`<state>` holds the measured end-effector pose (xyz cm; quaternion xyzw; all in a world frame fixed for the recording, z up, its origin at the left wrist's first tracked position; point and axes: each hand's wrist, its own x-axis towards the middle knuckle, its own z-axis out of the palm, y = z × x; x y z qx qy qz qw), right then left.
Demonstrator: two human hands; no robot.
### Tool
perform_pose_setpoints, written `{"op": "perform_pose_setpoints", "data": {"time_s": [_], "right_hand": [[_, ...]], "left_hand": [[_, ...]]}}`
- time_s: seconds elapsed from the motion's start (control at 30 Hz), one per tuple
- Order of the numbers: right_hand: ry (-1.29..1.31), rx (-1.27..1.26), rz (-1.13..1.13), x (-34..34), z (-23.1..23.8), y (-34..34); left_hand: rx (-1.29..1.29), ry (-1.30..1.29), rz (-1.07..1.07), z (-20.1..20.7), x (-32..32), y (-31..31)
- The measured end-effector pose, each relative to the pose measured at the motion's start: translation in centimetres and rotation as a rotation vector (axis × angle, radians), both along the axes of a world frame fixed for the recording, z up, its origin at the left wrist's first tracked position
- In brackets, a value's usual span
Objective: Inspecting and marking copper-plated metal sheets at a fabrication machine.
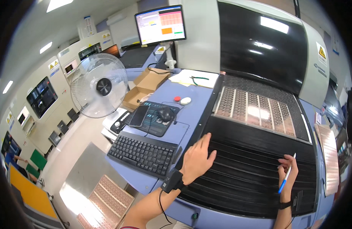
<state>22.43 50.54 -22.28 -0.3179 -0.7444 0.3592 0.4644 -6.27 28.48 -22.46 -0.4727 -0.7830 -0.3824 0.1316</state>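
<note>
My left hand [197, 159] lies over the left edge of the black pleated cover [237, 173], fingers stretched out and apart, holding nothing. Between the fingers of my right hand [289, 170] is a white pen with a blue end [286, 176], slanted over the right side of that cover. Beyond both hands, a copper-coloured circuit panel [256, 110] with rows of small patterns rests on the machine's dark bed. A black wrist strap with a small box [172, 181] is on my left wrist, and another strap [285, 205] on my right.
Left of the bed, the blue worktop carries a keyboard [143, 154], a mouse [165, 113], a phone [139, 116], a red button [177, 99] and green-handled pliers [199, 78]. A fan [99, 86] and monitor [161, 24] stand farther back. More panels lie lower left [107, 202] and far right [328, 156].
</note>
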Motion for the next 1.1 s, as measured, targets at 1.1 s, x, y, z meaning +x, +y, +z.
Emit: {"op": "perform_pose_setpoints", "data": {"time_s": [1.1], "right_hand": [[0.629, 0.054, -0.1, -3.0, 10.5, 1.6]], "left_hand": [[0.05, 0.311, -0.491, 3.0, 4.0, 0.2]]}}
